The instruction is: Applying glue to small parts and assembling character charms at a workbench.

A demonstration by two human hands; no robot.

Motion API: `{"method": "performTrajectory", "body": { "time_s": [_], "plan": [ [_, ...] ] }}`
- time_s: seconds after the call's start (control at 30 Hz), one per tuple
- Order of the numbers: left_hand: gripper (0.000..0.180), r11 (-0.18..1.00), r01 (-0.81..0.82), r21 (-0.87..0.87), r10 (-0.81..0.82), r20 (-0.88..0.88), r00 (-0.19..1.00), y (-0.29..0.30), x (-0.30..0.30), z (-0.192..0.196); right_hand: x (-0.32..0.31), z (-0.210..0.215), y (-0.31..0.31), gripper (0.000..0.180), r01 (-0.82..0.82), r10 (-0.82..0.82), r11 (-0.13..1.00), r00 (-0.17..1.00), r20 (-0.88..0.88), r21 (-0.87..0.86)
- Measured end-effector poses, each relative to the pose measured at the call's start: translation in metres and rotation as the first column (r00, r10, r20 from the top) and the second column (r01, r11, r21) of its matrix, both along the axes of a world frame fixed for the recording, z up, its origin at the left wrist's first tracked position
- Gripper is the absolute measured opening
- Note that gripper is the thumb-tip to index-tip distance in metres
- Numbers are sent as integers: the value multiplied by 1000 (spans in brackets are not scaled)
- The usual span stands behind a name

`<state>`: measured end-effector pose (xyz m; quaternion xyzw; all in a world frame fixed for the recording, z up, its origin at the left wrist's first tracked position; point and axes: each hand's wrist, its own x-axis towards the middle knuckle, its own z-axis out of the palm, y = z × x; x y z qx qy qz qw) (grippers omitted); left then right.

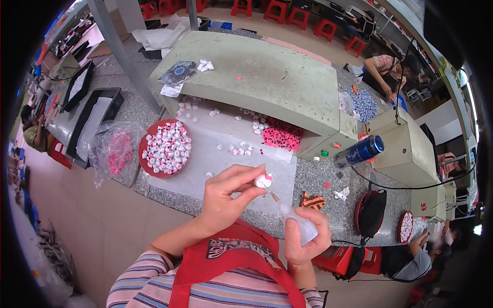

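Note:
Between the thumb and fingers of my left hand [226,197] is a small white figure piece with a pink patch [263,180]. My right hand [309,236] grips a translucent squeeze bottle [302,226]. Its thin needle tip [273,195] points up to the left and meets the underside of the piece, or comes very close; I cannot tell which. To the left, a red round tray [149,167] holds many similar white and pink pieces. A few loose white pieces [241,151] lie beyond my hands on white paper [205,134].
A pale green metal hood [251,66] stands over the work surface, with a pile of bright pink pieces [282,136] under it. A blue bottle [359,150] and an orange-black striped item [313,201] are to the right. Clear plastic bags [110,146] lie left. Other people work nearby.

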<state>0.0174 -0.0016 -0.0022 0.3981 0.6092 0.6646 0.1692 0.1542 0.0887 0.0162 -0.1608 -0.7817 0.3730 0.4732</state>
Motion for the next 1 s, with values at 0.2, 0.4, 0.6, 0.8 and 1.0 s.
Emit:
{"method": "performTrajectory", "body": {
  "time_s": [0.2,0.4,0.6,0.8,1.0],
  "plan": [
    [33,1000,-7,12,5,127,992,-1,1,2,-3,1,2,23,-11,11,999,1000,-4,37],
    [35,1000,-26,-11,27,27,999,0,1,1,-5,2,3,23,-27,27,999,1000,4,28],
    [36,997,-74,-38,68,-122,990,-1,-1,2,-3,8,3,20,-81,81,997,995,60,7],
    [34,996,-78,-45,70,-165,984,-2,-1,1,1,10,6,18,-50,51,999,993,105,-10],
    [34,998,48,27,-54,383,922,-1,-3,0,1,5,5,19,-42,43,999,996,79,-14]
  ]
}}
